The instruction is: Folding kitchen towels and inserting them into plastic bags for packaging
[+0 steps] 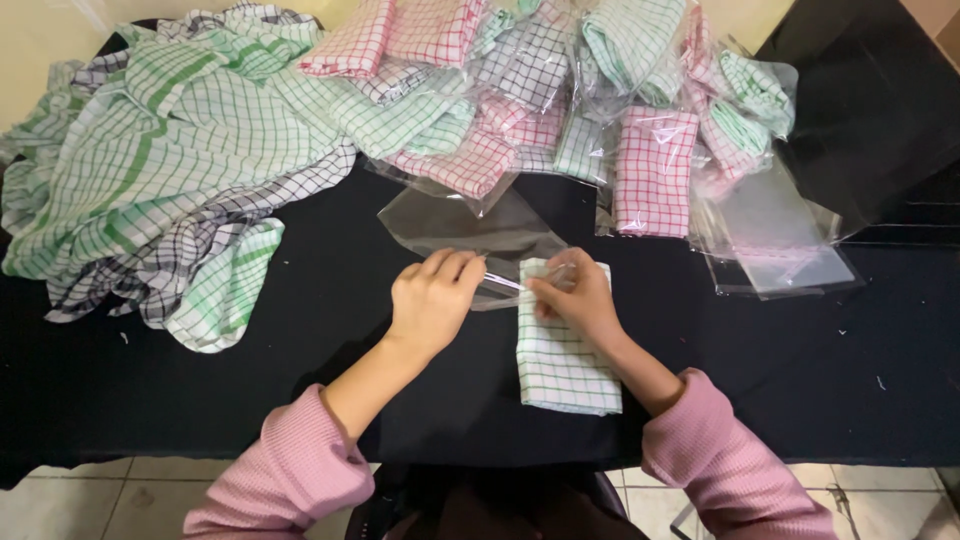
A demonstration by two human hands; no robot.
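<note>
Folded green-checked cloth point(565, 350) is laid at frame centre on the black table point(330, 300), long axis running top to bottom, its upper end tucked under the right hand point(572, 297). Clear plastic bag point(470, 225) is pinched at its mouth by both hands; left hand point(432, 298) is closed on the edge, just left of the cloth.

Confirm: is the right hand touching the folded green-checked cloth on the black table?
Touching. The head view shows the right hand resting directly on the top end of the folded green-checked cloth, fingers pressed against it with no gap, beside the clear plastic bag.
</note>
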